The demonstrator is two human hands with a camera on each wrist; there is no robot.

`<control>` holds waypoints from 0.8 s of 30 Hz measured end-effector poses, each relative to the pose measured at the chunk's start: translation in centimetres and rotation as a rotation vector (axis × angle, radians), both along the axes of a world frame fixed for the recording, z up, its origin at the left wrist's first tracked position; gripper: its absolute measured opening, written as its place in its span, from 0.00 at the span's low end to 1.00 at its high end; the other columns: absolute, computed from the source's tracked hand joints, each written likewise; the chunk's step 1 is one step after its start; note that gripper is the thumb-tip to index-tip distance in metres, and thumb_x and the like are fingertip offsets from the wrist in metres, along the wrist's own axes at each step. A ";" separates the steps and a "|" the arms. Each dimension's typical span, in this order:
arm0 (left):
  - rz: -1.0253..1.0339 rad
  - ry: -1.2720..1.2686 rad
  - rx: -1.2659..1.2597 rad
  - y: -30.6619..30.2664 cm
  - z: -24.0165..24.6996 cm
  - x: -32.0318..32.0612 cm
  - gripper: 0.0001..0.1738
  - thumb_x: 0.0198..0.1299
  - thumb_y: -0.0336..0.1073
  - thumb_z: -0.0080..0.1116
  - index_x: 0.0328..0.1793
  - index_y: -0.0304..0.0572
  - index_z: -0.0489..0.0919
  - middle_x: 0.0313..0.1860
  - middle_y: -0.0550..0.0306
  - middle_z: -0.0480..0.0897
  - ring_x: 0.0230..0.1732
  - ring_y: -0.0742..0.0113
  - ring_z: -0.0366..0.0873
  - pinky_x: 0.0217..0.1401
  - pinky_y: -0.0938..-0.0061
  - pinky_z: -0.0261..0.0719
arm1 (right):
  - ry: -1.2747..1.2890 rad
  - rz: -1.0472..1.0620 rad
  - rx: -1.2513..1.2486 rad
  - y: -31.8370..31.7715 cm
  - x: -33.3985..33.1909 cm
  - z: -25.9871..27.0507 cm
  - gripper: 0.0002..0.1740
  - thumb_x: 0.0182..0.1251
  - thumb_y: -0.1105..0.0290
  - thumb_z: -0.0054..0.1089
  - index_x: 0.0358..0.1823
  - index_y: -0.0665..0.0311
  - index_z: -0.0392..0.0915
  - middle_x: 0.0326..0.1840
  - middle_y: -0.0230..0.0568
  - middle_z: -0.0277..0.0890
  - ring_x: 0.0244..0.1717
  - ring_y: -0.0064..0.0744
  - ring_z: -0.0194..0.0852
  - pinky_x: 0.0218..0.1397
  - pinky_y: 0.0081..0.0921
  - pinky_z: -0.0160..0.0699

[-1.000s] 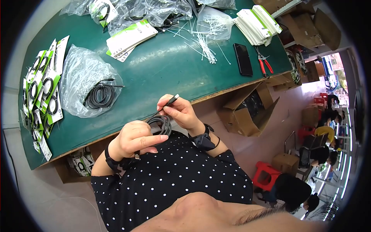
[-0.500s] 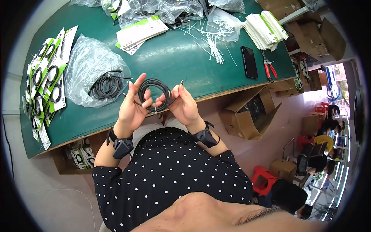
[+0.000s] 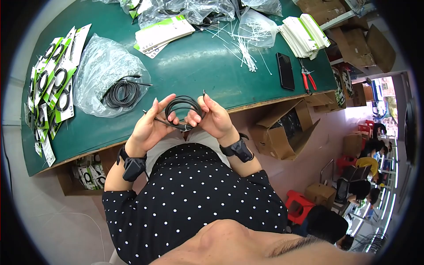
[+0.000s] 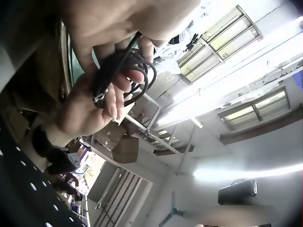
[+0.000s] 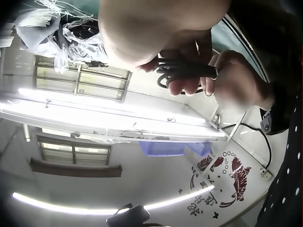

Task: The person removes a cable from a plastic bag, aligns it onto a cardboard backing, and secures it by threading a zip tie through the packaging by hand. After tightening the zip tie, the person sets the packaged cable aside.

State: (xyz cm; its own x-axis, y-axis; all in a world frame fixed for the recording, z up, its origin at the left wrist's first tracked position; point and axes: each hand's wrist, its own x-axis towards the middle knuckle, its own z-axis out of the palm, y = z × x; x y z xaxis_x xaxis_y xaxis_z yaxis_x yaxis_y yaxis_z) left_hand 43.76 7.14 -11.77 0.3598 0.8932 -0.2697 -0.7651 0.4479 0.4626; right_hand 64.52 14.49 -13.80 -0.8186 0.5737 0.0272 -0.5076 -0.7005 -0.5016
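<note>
A coiled black cable is held up between both hands near the table's front edge. My left hand grips the coil's left side, its fingers curled through the loop. My right hand holds the right side, fingers curled in the ring and thumb raised. One cable plug sticks up at the right fingertips, while the other end pokes out by the left thumb. In the left wrist view the bundled cable loops wrap around fingers; the right wrist view shows the bundle partly hidden by the hand.
On the green table lie a plastic bag with another coiled cable, carded cables, blank cards, white cable ties, a phone and red-handled pliers. An open carton stands right, below the edge.
The coil was low and partly covered, with the right hand pinching one plug; both hands then spread and raised it as an open ring. Since half a second ago the hands have shifted slightly right.
</note>
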 end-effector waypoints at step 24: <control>0.171 0.358 0.256 -0.9 0.5 1.3 0.27 0.74 0.38 0.45 0.76 0.40 0.60 0.24 0.66 0.68 0.23 0.79 0.62 0.38 0.78 0.70 | -0.036 -0.155 -0.078 -1.1 -1.5 2.6 0.23 0.80 0.51 0.29 0.29 0.55 0.62 0.35 0.38 0.67 0.39 0.32 0.62 0.47 0.30 0.67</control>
State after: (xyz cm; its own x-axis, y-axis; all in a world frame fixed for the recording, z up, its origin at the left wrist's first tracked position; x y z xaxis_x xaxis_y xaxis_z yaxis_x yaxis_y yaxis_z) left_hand 45.04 6.21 -11.25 0.1264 0.9855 -0.1136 -0.5903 0.1668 0.7897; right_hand 63.07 13.37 -11.22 -0.7200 0.6922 -0.0497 -0.5951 -0.6527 -0.4689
